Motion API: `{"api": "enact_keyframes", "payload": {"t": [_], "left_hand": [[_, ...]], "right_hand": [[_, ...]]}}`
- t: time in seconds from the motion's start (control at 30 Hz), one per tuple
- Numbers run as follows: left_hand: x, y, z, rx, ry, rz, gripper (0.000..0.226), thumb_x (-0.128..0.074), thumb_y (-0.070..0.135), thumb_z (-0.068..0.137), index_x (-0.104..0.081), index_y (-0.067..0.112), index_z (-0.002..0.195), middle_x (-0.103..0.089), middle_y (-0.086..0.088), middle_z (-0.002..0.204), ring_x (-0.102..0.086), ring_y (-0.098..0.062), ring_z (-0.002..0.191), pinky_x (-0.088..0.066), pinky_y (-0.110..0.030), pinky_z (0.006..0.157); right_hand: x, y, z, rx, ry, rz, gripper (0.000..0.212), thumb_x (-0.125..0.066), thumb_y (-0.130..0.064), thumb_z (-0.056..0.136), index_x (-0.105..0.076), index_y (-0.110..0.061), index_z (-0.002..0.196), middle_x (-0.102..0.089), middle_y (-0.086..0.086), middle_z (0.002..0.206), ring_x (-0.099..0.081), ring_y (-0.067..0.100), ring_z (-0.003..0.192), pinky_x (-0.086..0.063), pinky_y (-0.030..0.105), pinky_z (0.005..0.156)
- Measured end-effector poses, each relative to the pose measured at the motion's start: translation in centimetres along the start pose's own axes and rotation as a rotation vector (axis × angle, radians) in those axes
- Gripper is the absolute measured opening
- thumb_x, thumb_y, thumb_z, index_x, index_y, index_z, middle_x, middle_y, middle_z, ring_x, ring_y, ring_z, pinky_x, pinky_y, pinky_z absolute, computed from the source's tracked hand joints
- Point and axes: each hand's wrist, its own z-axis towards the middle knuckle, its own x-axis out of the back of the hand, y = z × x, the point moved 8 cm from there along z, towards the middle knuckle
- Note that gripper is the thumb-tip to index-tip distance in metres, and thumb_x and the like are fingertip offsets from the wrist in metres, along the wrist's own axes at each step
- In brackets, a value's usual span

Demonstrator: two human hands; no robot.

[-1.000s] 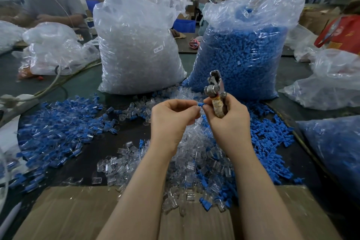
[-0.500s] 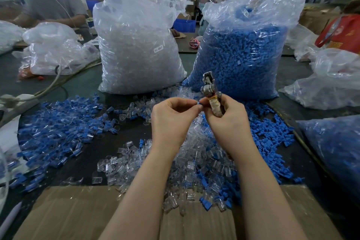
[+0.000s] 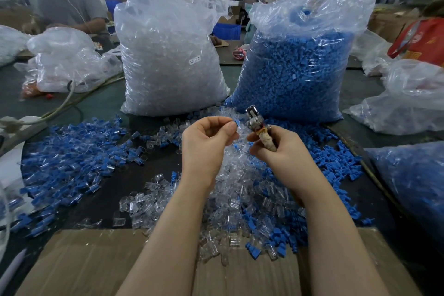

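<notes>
My left hand (image 3: 206, 143) pinches a small blue plastic piece (image 3: 236, 123) between thumb and forefinger, held above the table. My right hand (image 3: 280, 151) grips a small metal tool (image 3: 255, 120) by its cloth-wrapped handle, the metal head pointing up and to the left. A short gap separates the blue piece from the tool's head. Under both hands lies a heap of clear plastic caps (image 3: 240, 190). Loose blue pieces (image 3: 336, 163) are spread to its right, and a pile of joined blue-and-clear parts (image 3: 69, 158) lies at the left.
Two tall plastic sacks stand behind: clear caps (image 3: 168, 60) and blue pieces (image 3: 295, 72). More bags lie at left (image 3: 69, 60) and right (image 3: 408, 96), and a bag of blue parts (image 3: 413, 185) at the near right. Flat cardboard (image 3: 79, 262) covers the front edge. Another person (image 3: 64, 0) works at back left.
My hands, which were touching at the fingertips, have drawn apart. The left hand has pulled away to the left with the blue piece; the tool has tilted further left.
</notes>
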Motion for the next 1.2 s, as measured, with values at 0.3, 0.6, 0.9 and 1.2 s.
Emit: {"api": "enact_keyframes", "payload": {"t": [0.3, 0.6, 0.9, 1.2], "left_hand": [[-0.1, 0.3, 0.1, -0.031, -0.021, -0.049, 0.009, -0.070, 0.002, 0.086, -0.071, 0.012, 0.085, -0.073, 0.003, 0.071, -0.070, -0.010, 0.069, -0.054, -0.018, 0.068], [-0.3, 0.6, 0.1, -0.041, -0.054, -0.058, 0.008, -0.069, 0.001, 0.087, -0.070, 0.008, 0.086, -0.072, 0.002, 0.071, -0.069, -0.009, 0.068, -0.054, -0.018, 0.068], [-0.4, 0.7, 0.0, -0.034, -0.080, -0.064, 0.007, -0.067, -0.001, 0.088, -0.069, 0.006, 0.088, -0.071, 0.003, 0.070, -0.067, -0.006, 0.065, -0.053, -0.016, 0.065], [-0.4, 0.3, 0.0, -0.004, -0.079, -0.062, 0.008, -0.067, -0.001, 0.088, -0.069, 0.006, 0.087, -0.072, 0.004, 0.070, -0.068, -0.005, 0.066, -0.052, -0.015, 0.064]], "right_hand": [[-1.0, -0.6, -0.2, 0.002, -0.105, -0.009, 0.014, -0.065, -0.012, 0.087, -0.067, -0.026, 0.092, -0.068, -0.005, 0.084, -0.063, 0.021, 0.082, -0.053, 0.041, 0.077], [-1.4, -0.9, -0.3, 0.027, -0.127, -0.092, 0.016, -0.063, -0.012, 0.087, -0.063, -0.027, 0.092, -0.065, -0.003, 0.086, -0.061, 0.022, 0.081, -0.051, 0.042, 0.075], [-1.3, -0.4, -0.2, 0.030, -0.108, -0.136, 0.020, -0.057, -0.006, 0.085, -0.063, -0.025, 0.084, -0.054, -0.008, 0.065, -0.043, 0.004, 0.050, -0.036, 0.028, 0.052], [-1.5, -0.3, -0.1, 0.036, -0.089, -0.213, 0.015, -0.057, -0.011, 0.086, -0.062, -0.025, 0.082, -0.053, -0.007, 0.062, -0.045, 0.011, 0.054, -0.032, 0.026, 0.052]]}}
